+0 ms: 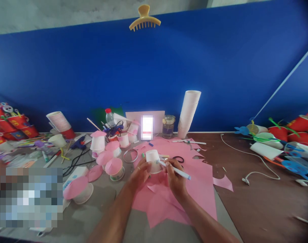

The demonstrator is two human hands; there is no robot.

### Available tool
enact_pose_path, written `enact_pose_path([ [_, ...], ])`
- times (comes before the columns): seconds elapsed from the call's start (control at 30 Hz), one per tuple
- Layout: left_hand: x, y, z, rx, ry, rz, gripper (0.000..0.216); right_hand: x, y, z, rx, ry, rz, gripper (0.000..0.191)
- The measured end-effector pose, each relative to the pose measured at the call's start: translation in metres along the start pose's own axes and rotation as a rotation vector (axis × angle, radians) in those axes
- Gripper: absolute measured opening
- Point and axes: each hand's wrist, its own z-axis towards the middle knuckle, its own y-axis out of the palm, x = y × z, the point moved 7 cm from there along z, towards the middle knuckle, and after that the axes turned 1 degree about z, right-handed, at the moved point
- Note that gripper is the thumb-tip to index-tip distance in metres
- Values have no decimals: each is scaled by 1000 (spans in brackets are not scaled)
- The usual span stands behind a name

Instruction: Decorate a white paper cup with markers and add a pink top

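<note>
"Where's the paper cup (151, 158) in the head view?"

"Between the two hands, over the pink paper (201, 182), narrow end up. The left hand (143, 171) has its fingers pinching the cup's side."

"Why there?"

"Probably to steady it while leaving the other side open to the pen (181, 173)."

"And the right hand (173, 173)?"

"Its fingers pinch the pen near the tip, likely for fine control. The tip is at the cup's side; whether it touches, I can't tell."

"The arms?"

"Both forearms come in from the bottom edge and angle towards each other."

"The pink-topped cups (114, 166)?"

"On the surface (105, 216), left of the hands, perhaps to keep the middle free."
</note>
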Motion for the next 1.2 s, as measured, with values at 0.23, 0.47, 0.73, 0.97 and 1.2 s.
enact_pose_path([
  [0.23, -2, -1, 1, -5, -24, -5, 40, -3, -1, 1, 15, -1, 24, 24],
  [0.47, -2, 0, -1, -4, -17, -8, 41, 0, 0, 1, 9, 9, 15, 25],
  [0.73, -4, 0, 0, -11, -16, -17, 43, -3, 0, 1, -1, 10, 47, 22],
  [0.97, -3, 0, 0, 14, -26, -35, 46, -3, 1, 2, -18, 35, 60, 24],
  [1.2, -2, 3, -1, -1, -22, -38, 43, -2, 0, 2, -16, 48, 95, 27],
])
